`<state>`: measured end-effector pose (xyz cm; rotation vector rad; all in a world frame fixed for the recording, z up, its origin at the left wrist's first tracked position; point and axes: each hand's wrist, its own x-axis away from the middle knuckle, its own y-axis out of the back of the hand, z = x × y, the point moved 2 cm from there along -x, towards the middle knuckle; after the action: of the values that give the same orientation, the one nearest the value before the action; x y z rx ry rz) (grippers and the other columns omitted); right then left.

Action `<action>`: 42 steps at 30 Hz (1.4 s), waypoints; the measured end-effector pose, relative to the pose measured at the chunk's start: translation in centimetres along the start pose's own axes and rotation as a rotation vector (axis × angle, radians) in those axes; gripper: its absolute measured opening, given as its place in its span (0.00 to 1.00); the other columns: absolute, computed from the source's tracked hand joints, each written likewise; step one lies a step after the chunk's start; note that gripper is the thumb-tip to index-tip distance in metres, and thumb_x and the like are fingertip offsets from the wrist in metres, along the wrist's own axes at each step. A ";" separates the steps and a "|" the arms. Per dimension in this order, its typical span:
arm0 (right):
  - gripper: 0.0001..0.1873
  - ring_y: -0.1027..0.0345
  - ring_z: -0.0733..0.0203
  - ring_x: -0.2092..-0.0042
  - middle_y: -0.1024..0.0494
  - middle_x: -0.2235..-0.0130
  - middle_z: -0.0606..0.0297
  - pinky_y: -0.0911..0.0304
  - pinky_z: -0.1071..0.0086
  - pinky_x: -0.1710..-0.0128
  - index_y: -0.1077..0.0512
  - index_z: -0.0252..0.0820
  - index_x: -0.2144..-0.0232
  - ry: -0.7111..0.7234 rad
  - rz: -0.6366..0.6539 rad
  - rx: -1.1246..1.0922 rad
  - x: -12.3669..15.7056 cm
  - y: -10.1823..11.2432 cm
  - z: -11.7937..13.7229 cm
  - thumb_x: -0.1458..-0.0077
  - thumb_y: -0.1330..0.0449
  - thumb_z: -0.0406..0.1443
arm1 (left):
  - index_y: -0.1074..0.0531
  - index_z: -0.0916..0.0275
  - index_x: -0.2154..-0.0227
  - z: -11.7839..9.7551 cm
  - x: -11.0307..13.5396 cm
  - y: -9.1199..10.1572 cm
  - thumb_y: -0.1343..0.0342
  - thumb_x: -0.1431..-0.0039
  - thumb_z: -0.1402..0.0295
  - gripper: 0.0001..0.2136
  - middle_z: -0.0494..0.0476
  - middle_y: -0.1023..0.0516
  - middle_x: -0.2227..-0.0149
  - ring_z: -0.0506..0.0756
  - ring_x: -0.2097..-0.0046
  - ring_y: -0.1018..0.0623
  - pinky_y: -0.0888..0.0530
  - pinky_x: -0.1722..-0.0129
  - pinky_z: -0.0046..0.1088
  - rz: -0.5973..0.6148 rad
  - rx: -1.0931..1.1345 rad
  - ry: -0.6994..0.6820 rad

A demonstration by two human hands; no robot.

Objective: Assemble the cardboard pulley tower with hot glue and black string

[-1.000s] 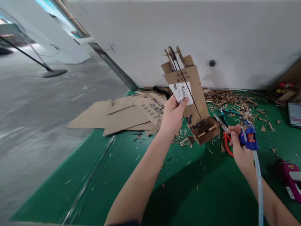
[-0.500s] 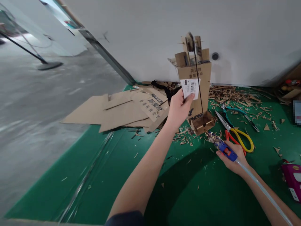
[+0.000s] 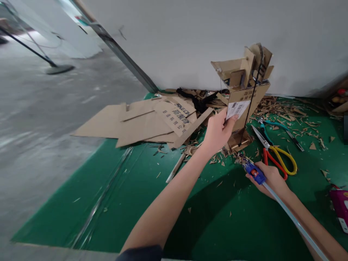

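My left hand [image 3: 219, 132] grips a tall cardboard model [image 3: 244, 85] at its white barcode label, tilting it to the right against the white wall; a black string runs down its front to a small cardboard base [image 3: 238, 139]. My right hand [image 3: 269, 177] is closed on a blue glue gun [image 3: 251, 170] with a clear glue stick trailing along my forearm. Its nozzle, covered in cardboard bits, points at the base of the model.
Red-and-yellow scissors [image 3: 274, 154] and teal pliers [image 3: 268, 127] lie right of the model on the green mat [image 3: 163, 203]. Flat cardboard sheets [image 3: 141, 125] are stacked at the left. Cardboard scraps [image 3: 282, 108] litter the back right. A magenta box [image 3: 339, 206] sits at the right edge.
The model has tipped from leaning left, through upright, to leaning right. My right hand turned the glue gun over and brought its nozzle down toward the model's base.
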<state>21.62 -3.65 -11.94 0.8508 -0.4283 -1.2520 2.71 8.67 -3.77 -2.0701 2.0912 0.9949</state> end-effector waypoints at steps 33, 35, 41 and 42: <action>0.12 0.27 0.57 0.75 0.25 0.75 0.64 0.43 0.72 0.77 0.31 0.44 0.67 -0.086 0.042 0.009 -1.1 -0.7 0.1 0.43 0.41 0.47 | 0.29 0.61 0.69 -2.8 1.0 0.0 0.52 0.33 0.65 0.10 0.47 0.37 0.83 0.47 0.82 0.40 0.42 0.81 0.24 0.173 -0.151 -0.208; 0.12 0.27 0.58 0.75 0.25 0.75 0.64 0.44 0.73 0.77 0.32 0.44 0.68 -0.076 0.028 0.004 -1.2 -0.8 0.1 0.43 0.41 0.47 | 0.29 0.61 0.68 -2.9 1.0 0.0 0.52 0.34 0.66 0.10 0.47 0.36 0.82 0.47 0.81 0.39 0.40 0.80 0.24 0.179 -0.143 -0.212; 0.14 0.29 0.59 0.77 0.26 0.76 0.64 0.44 0.72 0.78 0.31 0.44 0.67 -0.078 0.032 -0.001 -1.0 -0.8 0.1 0.43 0.42 0.48 | 0.27 0.61 0.61 -2.4 1.0 0.0 0.51 0.34 0.67 0.08 0.47 0.35 0.82 0.48 0.81 0.37 0.41 0.79 0.25 0.165 -0.143 -0.200; 0.14 0.29 0.59 0.77 0.26 0.76 0.64 0.44 0.72 0.77 0.31 0.44 0.67 -0.074 0.028 0.006 -0.9 -0.8 0.1 0.43 0.42 0.48 | 0.27 0.61 0.62 -2.3 0.9 0.0 0.50 0.34 0.66 0.08 0.47 0.36 0.82 0.48 0.82 0.38 0.41 0.79 0.26 0.155 -0.152 -0.194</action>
<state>20.76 -2.85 -12.36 0.8025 -0.5017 -1.2594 3.56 6.82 -2.38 -1.8061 2.1626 1.3562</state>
